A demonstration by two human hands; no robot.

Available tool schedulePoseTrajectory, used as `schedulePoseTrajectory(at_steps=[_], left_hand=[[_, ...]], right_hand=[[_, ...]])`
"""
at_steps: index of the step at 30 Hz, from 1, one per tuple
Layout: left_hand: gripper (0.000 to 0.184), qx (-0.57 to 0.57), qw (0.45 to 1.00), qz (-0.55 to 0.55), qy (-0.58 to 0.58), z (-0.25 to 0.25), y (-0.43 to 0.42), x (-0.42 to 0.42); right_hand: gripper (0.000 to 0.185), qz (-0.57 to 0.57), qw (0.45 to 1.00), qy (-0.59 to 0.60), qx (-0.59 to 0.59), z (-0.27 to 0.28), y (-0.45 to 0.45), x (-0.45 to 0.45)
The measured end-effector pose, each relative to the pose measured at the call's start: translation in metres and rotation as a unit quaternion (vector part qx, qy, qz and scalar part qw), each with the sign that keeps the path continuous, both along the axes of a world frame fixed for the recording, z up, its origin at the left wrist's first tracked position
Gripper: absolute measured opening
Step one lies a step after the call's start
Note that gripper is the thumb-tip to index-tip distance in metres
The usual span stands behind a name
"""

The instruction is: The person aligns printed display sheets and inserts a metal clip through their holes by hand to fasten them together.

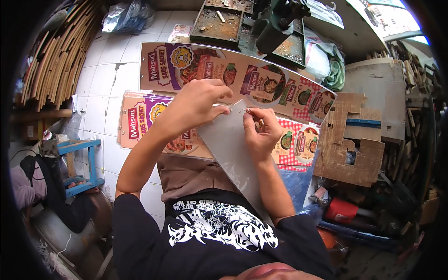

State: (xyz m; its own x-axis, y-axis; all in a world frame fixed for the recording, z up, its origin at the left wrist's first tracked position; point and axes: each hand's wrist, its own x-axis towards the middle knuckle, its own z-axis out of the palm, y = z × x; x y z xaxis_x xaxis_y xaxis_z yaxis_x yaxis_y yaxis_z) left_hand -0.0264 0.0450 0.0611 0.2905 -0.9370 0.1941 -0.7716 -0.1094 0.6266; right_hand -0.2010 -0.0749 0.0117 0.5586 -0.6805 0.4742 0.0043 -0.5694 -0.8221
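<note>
A long grey-white strip (233,144) lies slantwise over my lap, its narrow end between my two hands. My right hand (262,133) pinches something small and thin at that end, too small to name. Just left of the tip is my left hand (198,105), its fingers bent and the thumb apart from them, the thumb by the strip's edge. Beyond the hands lies a long printed "Mahsuri Saus Sachet" board (158,70). A stack of similar printed boards (133,119) lies closer to me, partly covered by my arms and the strip.
A dark green machine (275,37) with grimy trays (217,28) stands at the far side. Brown cut cardboard (347,154) lies to the right. Leaning strips (60,51) and a blue frame (88,161) are at left. A red item (340,210) sits lower right.
</note>
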Motion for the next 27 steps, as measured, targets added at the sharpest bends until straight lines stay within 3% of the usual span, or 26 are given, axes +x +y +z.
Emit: schedulePoseTrajectory(at_steps=[4, 8, 10, 16, 27], left_hand=[[0.019, 0.022, 0.997, -0.028, -0.073, 0.012, 0.004, 0.004], [0.015, -0.014, 0.99, -0.08, -0.111, -0.008, -0.002, 0.0], [0.012, -0.028, 0.97, -0.115, -0.21, -0.015, -0.006, 0.0], [0.016, -0.06, 0.917, -0.219, -0.327, -0.011, -0.014, 0.008], [0.02, -0.076, 0.834, -0.355, -0.415, -0.005, -0.028, 0.027]], right_hand=[[0.011, -0.001, 1.0, -0.006, 0.028, -0.003, -0.001, 0.001], [0.011, -0.005, 0.999, 0.009, 0.042, -0.001, -0.002, 0.0], [0.011, -0.004, 0.999, 0.011, 0.053, -0.001, -0.002, 0.0], [0.011, -0.001, 0.998, 0.024, 0.053, 0.001, -0.003, -0.001], [0.012, 0.008, 0.998, 0.028, 0.057, 0.003, -0.003, -0.002]])
